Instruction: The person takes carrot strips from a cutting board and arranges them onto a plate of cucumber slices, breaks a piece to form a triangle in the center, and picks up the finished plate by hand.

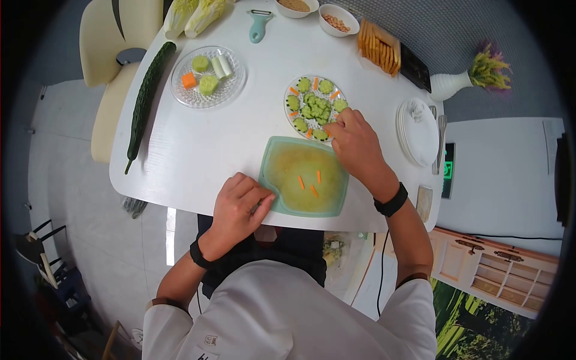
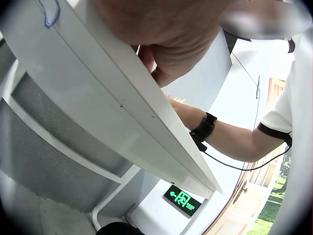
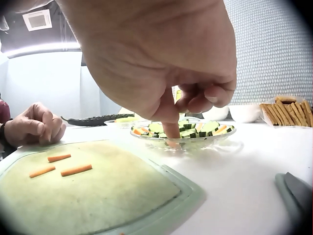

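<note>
My right hand (image 1: pixel 359 144) reaches over the near right rim of a clear plate (image 1: pixel 288 117), thumb and fingers bent downward. A ring of cucumber slices (image 1: pixel 304 84) and short carrot sticks (image 1: pixel 335 95) surrounds chopped cucumber (image 1: pixel 315 108) on that plate. In the right wrist view, one digit (image 3: pixel 170 128) points down at the plate's edge; I cannot tell whether a carrot stick is pinched there. My left hand (image 1: pixel 238 207) rests loosely curled at the left corner of a green-rimmed cutting board (image 1: pixel 288 157), holding nothing. Several carrot sticks (image 1: pixel 301 182) lie on the board.
At left are a whole cucumber (image 1: pixel 147 102) and a glass plate (image 1: pixel 180 99) of vegetable pieces. A peeler (image 1: pixel 258 29), bowls (image 1: pixel 339 23) and packaged bread slices (image 1: pixel 379 49) stand at the back. Stacked white plates (image 1: pixel 420 135) and forks (image 1: pixel 441 141) sit right.
</note>
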A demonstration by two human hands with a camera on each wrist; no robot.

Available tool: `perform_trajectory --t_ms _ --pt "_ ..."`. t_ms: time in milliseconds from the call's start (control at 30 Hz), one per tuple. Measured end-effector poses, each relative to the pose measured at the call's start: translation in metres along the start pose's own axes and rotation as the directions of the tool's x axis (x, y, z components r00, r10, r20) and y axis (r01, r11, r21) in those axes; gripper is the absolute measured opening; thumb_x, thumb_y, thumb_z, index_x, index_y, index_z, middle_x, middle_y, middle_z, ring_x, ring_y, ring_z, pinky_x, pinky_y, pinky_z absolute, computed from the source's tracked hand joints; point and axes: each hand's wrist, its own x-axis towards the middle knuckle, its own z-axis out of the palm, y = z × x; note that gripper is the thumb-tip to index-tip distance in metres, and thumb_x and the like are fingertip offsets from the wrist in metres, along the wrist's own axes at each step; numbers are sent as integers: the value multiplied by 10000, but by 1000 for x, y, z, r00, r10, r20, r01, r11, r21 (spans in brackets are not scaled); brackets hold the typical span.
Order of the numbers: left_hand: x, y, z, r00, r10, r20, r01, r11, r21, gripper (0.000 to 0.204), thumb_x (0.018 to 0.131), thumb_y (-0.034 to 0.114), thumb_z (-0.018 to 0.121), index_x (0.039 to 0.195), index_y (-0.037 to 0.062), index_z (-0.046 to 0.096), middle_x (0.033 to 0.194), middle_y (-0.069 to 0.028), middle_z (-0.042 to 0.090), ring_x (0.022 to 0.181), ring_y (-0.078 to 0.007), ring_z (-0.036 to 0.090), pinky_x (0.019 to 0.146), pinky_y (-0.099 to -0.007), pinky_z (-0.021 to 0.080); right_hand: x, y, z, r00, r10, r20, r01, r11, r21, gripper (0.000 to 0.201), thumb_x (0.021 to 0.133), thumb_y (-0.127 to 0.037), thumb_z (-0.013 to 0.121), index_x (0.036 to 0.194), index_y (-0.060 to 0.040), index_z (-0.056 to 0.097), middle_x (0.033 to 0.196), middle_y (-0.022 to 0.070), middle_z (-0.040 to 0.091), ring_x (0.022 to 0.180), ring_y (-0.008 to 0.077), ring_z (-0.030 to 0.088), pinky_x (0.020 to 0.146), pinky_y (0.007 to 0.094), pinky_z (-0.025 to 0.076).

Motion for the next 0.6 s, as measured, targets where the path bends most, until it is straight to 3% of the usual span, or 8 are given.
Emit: perform_trajectory --t_ms 67,400,500,567,600 --pt "0 0 1 1000 6 -17 -7 1000 -21 119 756 17 789 809 44 686 753 -78 562 713 -284 535 624 -391 425 0 2 2 999 -34 -35 35 999 28 126 777 0 635 873 -37 709 915 108 549 896 289 570 742 394 510" --pt "-1 -1 2 1000 17 -25 -17 1000 -16 124 749 16 791 805 47 685 752 -72 563 708 -275 534 620 -386 422 0 3 1 998 -48 -28 49 998 26 152 768 12 629 876 -43 721 908 108 560 889 292 572 750 393 511" --pt "-1 0 0 1000 10 -5 -10 1000 11 101 768 40 789 820 57 705 763 -58 573 733 -262 546 647 -377 438 0 1 -3 997 -43 -62 46 998 41 153 759 16 637 869 -48 721 896 93 572 873 282 587 737 397 523" --pt "-2 0 -2 1000 -2 26 1 999 39 78 787 65 787 835 66 726 772 -42 584 759 -248 559 674 -369 455 -3 -3 -6 980 8 -198 8 997 82 152 750 22 655 863 -56 721 884 74 585 845 260 607 699 388 537" --pt "-1 0 -3 1000 -2 29 1 999 36 79 788 66 787 837 65 725 774 -43 584 756 -251 557 674 -370 456 -6 -6 -8 980 15 -197 3 996 88 152 750 22 655 863 -56 721 884 74 585 845 260 607 699 388 537"
